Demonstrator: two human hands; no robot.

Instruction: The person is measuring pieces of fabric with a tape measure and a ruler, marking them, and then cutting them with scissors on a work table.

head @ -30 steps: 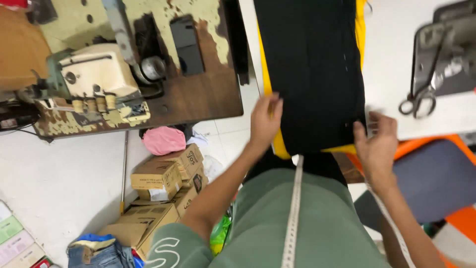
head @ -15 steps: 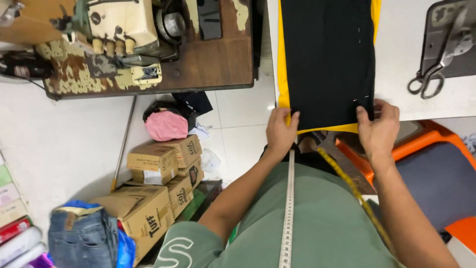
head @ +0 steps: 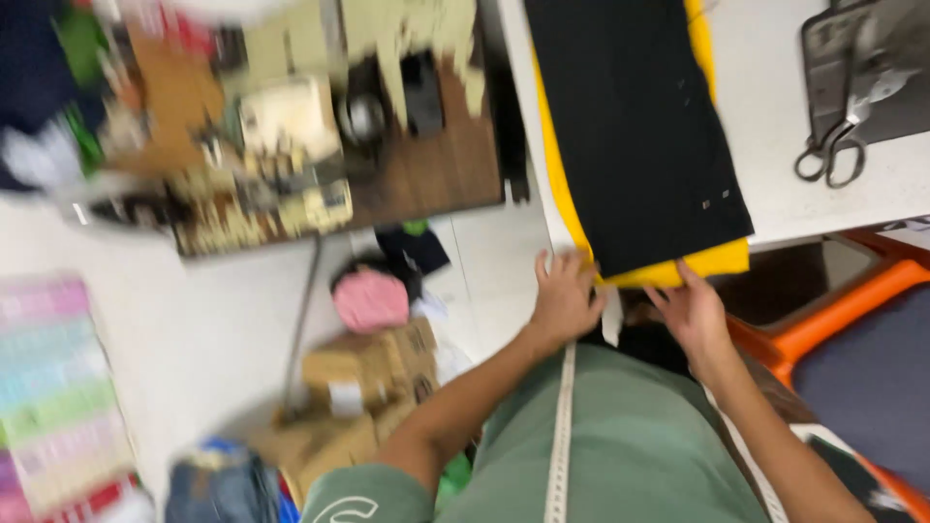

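Note:
A black fabric panel (head: 630,126) lies on top of a yellow fabric layer (head: 712,261) along the near edge of a white table (head: 765,107). My left hand (head: 564,298) rests at the near left corner of the fabric stack, fingers touching the yellow edge. My right hand (head: 693,312) is at the near edge under the yellow layer, fingers spread against it. A white measuring tape (head: 560,436) hangs down over my green shirt. The picture is blurred by motion.
Scissors (head: 833,145) lie on a grey mat (head: 872,68) at the table's right. An orange chair (head: 852,329) stands right of me. A worn wooden table with a sewing machine (head: 291,136) is at the left, with cardboard boxes (head: 368,373) and a pink bundle (head: 371,300) below.
The view swung to the right and blurred. My hands dropped from the black panel's near edge to the corner and underside edge of the yellow layer.

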